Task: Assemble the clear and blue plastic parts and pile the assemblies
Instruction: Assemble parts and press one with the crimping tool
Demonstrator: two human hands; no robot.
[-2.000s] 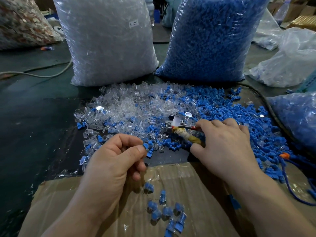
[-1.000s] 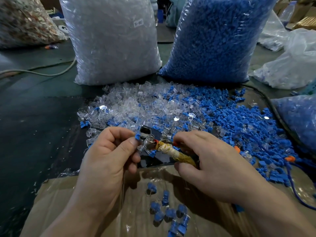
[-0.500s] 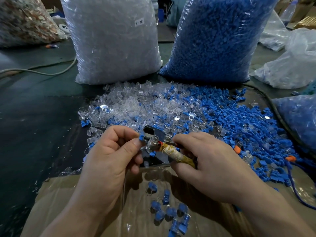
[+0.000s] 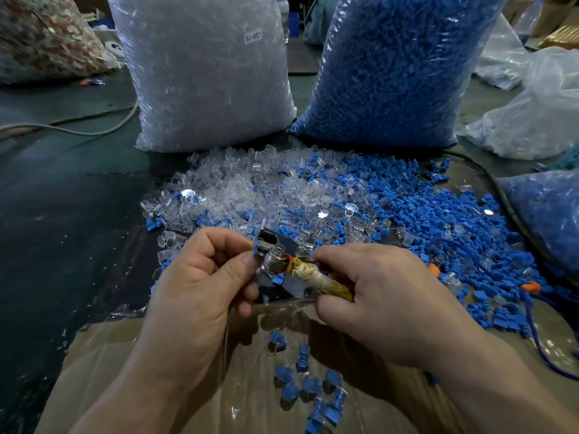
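Observation:
My left hand (image 4: pixel 200 277) pinches a small blue part (image 4: pixel 257 247) between thumb and forefinger, held against the metal head of a tool (image 4: pixel 275 261). My right hand (image 4: pixel 385 296) grips that tool by its taped yellow handle (image 4: pixel 319 278). Behind the hands lies a spread of loose clear parts (image 4: pixel 250 189) and loose blue parts (image 4: pixel 438 227). A small pile of finished clear-and-blue assemblies (image 4: pixel 307 383) sits on the brown cardboard (image 4: pixel 125 355) below my hands.
A big bag of clear parts (image 4: pixel 203 73) and a big bag of blue parts (image 4: pixel 398 67) stand at the back. Another blue bag (image 4: pixel 551 214) lies at right, with a dark cable (image 4: pixel 513 211) and blue cord (image 4: pixel 539 346). A grey cable (image 4: pixel 78 130) crosses the dark mat at left.
My right hand lifted the tool off the parts and brought it toward me. My left hand rose from the cardboard to meet the tool's head with a blue part.

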